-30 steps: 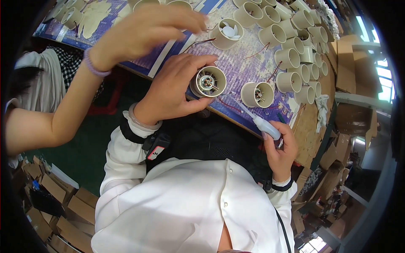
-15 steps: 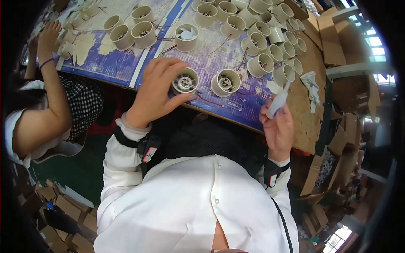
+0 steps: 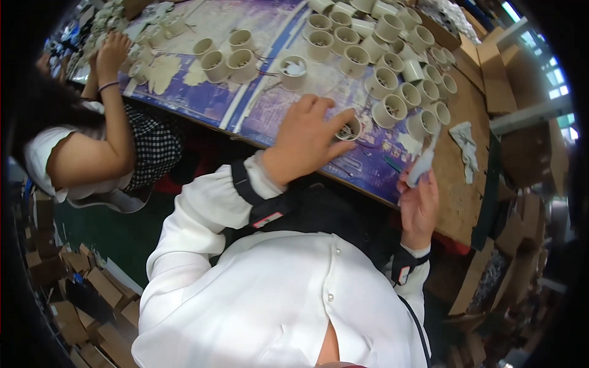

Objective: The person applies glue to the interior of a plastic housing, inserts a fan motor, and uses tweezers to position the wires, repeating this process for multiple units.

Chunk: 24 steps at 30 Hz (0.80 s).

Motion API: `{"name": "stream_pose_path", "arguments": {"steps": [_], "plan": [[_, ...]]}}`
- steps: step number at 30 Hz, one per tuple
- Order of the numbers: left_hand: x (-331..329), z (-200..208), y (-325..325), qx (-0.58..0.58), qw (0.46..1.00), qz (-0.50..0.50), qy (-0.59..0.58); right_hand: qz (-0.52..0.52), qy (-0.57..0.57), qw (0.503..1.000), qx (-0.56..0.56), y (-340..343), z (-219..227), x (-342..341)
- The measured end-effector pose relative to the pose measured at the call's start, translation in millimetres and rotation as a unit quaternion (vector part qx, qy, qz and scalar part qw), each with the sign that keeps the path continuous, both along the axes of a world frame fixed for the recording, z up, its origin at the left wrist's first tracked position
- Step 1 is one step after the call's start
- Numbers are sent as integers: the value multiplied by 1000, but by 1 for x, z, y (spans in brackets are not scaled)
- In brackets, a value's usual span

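Head view finds the left hand (image 3: 305, 140) curled over the near-left side of a cream cup (image 3: 356, 127), thumb and forefinger parted on either side of its wall; whether they press on it cannot be told. That cup stands on the table (image 3: 254, 119), within the spread of those fingers, metal parts partly visible inside and thin wires (image 3: 370, 146) trailing just beyond the thumb. To the right of this grip, the right hand (image 3: 421, 199) has its fingers closed around a pale squeeze bottle (image 3: 421, 165), nozzle pointing up and away. Beyond the left fingertips stands a cup with white blades (image 3: 292, 80); farther right is a crowd of similar cups (image 3: 388, 112). In judgement, the cup is light, stiff and rather smooth, best taken by opposite sides of its outer wall, clear of the delicate wires. The bottle appears light and yielding; its body suits a gentle hold, its slim nozzle does not.
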<state>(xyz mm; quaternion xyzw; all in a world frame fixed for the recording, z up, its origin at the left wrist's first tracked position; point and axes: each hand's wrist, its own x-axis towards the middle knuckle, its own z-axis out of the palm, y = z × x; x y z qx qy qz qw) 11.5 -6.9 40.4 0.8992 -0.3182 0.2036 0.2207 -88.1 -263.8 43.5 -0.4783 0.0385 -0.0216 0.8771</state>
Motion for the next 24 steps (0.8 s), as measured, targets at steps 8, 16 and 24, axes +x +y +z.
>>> {"name": "stream_pose_path", "arguments": {"steps": [8, 16, 24], "plan": [[4, 3, 9, -70, 997, 36, 6, 11, -13, 1000, -24, 1, 2, 1], [11, 7, 125, -63, 994, 89, -11, -4, -4, 999, -37, -4, 0, 4], [51, 10, 197, -27, 992, 112, -47, -7, 5, 1000, -22, 5, 2, 11]]}}
